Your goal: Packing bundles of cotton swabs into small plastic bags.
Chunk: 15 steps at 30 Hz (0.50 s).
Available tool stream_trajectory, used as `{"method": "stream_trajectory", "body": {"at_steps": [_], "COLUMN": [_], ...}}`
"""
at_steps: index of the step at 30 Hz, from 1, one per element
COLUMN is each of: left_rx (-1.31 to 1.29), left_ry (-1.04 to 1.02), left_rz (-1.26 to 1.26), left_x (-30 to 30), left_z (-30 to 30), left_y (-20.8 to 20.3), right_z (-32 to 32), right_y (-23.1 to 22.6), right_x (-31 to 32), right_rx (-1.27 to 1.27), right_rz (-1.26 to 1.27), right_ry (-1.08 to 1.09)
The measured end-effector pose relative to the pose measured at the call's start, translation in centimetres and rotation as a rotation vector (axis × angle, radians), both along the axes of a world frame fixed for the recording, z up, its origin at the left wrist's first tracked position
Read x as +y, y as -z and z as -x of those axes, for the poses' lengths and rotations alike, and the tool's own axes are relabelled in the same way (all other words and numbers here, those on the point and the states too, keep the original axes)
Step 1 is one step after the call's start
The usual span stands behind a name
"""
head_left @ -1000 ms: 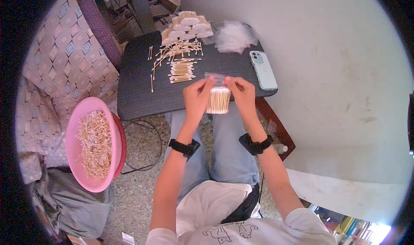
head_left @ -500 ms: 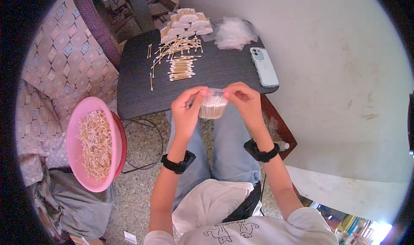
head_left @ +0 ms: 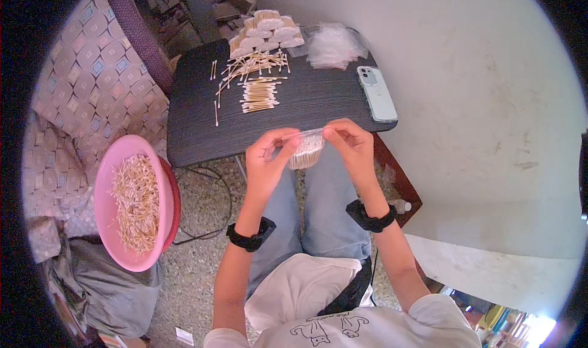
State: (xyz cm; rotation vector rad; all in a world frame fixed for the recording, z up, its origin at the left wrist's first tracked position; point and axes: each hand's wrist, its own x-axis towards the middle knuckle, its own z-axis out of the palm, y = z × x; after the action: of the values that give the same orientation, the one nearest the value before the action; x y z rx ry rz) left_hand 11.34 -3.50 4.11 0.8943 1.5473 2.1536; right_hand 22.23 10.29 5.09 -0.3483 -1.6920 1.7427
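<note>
A clear plastic bag (head_left: 306,154) packed with cotton swabs hangs over my lap, just off the table's near edge. My left hand (head_left: 269,155) pinches the left end of its top edge between thumb and fingers. At the other end, my right hand (head_left: 349,145) grips the same edge. The white swab tips show through the plastic near the top, with the wooden sticks below. On the dark table (head_left: 202,137) lie a neat row of cotton swabs (head_left: 260,96), a looser heap of swabs (head_left: 251,66) beyond it, and stacked filled bags (head_left: 267,31) at the back.
Empty clear bags (head_left: 334,45) lie at the table's back right, near a pale phone (head_left: 376,94). To the left, a pink basin (head_left: 105,216) holds many loose swabs. A wall (head_left: 478,103) rises on the right. A black cable (head_left: 228,204) runs across the floor.
The top edge of the bag is now tilted, higher on the right, and looks drawn straighter. Both hands keep their hold and have shifted only slightly.
</note>
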Motion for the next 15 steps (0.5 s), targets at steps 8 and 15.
{"method": "stream_trajectory", "body": {"at_steps": [8,15], "left_rx": [0.002,-0.042], "left_ry": [-0.015,0.017], "left_rz": [0.012,0.063], "left_x": [-0.26,-0.85], "left_z": [-0.09,-0.25], "left_y": [-0.23,-0.82], "right_z": [-0.13,-0.33], "right_y": [0.03,0.03], "right_x": [-0.61,-0.41], "right_rx": [0.061,0.038], "right_rz": [-0.037,-0.124], "right_ry": [-0.038,-0.023]}}
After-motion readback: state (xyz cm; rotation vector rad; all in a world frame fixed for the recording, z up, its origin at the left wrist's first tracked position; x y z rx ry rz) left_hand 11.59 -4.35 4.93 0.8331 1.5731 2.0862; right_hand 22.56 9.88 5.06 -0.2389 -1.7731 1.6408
